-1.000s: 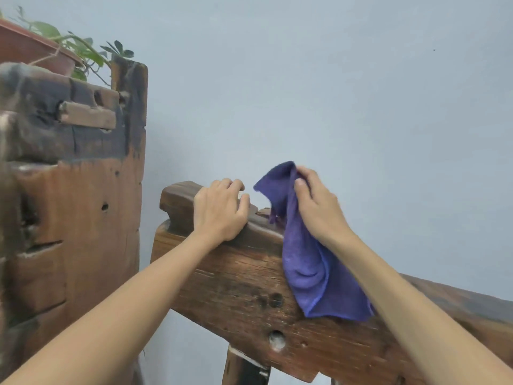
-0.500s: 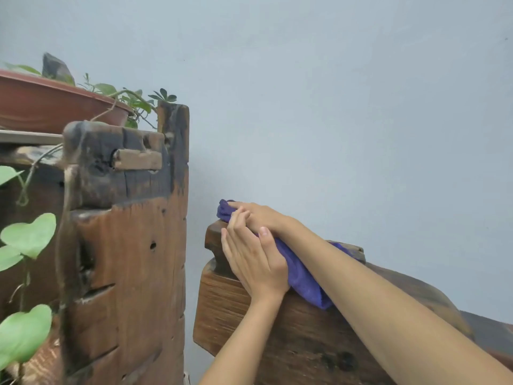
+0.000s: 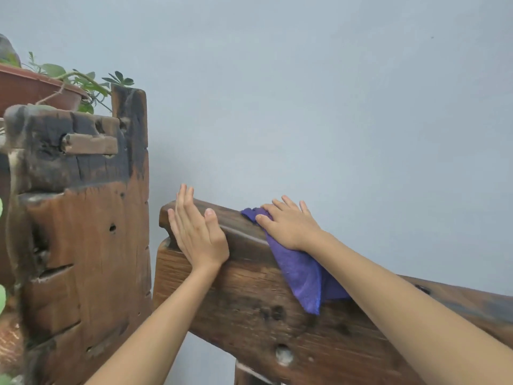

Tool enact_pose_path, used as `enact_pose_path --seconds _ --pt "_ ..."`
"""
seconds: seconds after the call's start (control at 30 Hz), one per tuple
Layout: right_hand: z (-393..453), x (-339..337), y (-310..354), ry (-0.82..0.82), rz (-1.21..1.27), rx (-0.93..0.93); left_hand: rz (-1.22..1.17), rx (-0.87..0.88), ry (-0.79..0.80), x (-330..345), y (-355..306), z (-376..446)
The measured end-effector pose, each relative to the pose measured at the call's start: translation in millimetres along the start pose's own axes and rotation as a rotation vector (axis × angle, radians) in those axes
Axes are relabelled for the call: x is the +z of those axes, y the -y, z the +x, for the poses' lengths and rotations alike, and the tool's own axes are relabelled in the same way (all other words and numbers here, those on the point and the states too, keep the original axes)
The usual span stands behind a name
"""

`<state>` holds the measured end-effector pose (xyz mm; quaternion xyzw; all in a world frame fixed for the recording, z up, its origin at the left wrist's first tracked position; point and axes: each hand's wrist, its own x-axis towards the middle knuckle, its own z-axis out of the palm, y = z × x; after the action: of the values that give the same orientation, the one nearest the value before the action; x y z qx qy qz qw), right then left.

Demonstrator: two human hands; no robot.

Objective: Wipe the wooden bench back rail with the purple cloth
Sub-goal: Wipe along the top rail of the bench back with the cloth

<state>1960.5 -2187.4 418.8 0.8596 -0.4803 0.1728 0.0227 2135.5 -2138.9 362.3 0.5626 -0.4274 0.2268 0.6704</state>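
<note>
Right hand [image 3: 290, 227] lay flat on the purple cloth [image 3: 302, 270], fingers straight and spread, pressing it onto the top edge of the back rail [image 3: 249, 295]. Half a second before, this hand and the cloth were bunched at the rail's left end knob; now they sat further right along the top, with a stretch of bare dark wood between them and the left hand [image 3: 198, 232]. The stroke had evidently run from the end inward.

Cloth position: upper part trapped under the right palm on the rail top, a small fold poking out past the fingertips, the rest hanging down the near face of the rail to a pointed corner.

Left hand was open too, fingers together and straight, palm resting against the rail's left end, thumb out along the top edge. It gripped nothing. A second ago its fingers were curled over the rail; it had since flattened, serving as a brace.

The view had also shifted, so part of the apparent movement may be the head turning.

Judgement: the left end of the rail top looked covered; the long run to the right, partly hidden behind the right forearm, remained. Near face only brushed by the hanging cloth.

Beside the rail: a weathered wooden stand [image 3: 83, 245] with a potted plant [image 3: 41, 87] on top, pale wall [image 3: 333, 107] behind.
</note>
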Motion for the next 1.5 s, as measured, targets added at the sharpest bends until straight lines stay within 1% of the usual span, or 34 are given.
enact_pose_path --seconds 0.1,0.17,0.2,0.3,0.4,0.5,0.57,0.63,0.73,0.8,0.83,0.87,1.03,1.1,1.2,1.23,1.3,1.37,1.4,1.5 --pt "-59 -8 -64 0.064 0.192 0.103 0.048 0.014 0.028 -2 3 -2" --pt "-106 -15 -116 0.120 0.290 0.234 0.079 0.017 0.047 -3 2 -2" --pt "-131 -21 -141 0.153 0.290 0.309 0.102 0.020 0.067 -4 2 -2" --pt "-201 -45 -207 0.179 0.116 0.471 0.229 0.062 0.149 -9 -1 -3" --pt "-263 -73 -251 0.131 -0.012 0.574 0.437 0.113 0.267 -16 -9 -6" --pt "-305 -95 -281 0.100 -0.165 0.664 0.554 0.092 0.478 -25 -41 -15" --pt "-317 -100 -289 0.087 -0.382 0.663 0.601 0.199 0.618 -24 -78 -34" --pt "-322 -102 -286 0.056 -0.540 0.647 0.583 0.340 0.759 -18 -119 -62" --pt "-335 -110 -288 0.066 -0.642 0.570 0.430 0.548 1.061 3 -184 -117" --pt "-349 -121 -287 0.040 -0.651 0.540 0.283 0.595 1.306 19 -229 -155" --pt "-356 -126 -284 0.009 -0.642 0.549 0.226 0.597 1.395 26 -250 -172" --pt "-362 -128 -282 -0.032 -0.636 0.551 0.185 0.604 1.445 34 -272 -188" --pt "-369 -140 -290 -0.153 -0.613 0.499 0.022 0.677 1.592 67 -364 -236" --pt "-374 -158 -305 -0.176 -0.612 0.556 -0.074 0.708 1.626 76 -399 -255" --pt "-387 -185 -341 -0.181 -0.622 0.662 -0.216 0.579 1.629 89 -446 -283" --pt "-394 -192 -355 -0.180 -0.622 0.692 -0.206 0.581 1.625 95 -460 -291" --pt "-404 -203 -380 -0.187 -0.613 0.723 -0.082 0.663 1.588 110 -479 -300" --pt "-416 -217 -411 -0.195 -0.611 0.751 0.025 0.645 1.549 125 -501 -305" --pt "-423 -225 -427 -0.200 -0.612 0.771 0.042 0.623 1.543 132 -512 -306" --pt "-444 -250 -473 -0.212 -0.603 0.847 0.052 0.643 1.566 147 -542 -313"
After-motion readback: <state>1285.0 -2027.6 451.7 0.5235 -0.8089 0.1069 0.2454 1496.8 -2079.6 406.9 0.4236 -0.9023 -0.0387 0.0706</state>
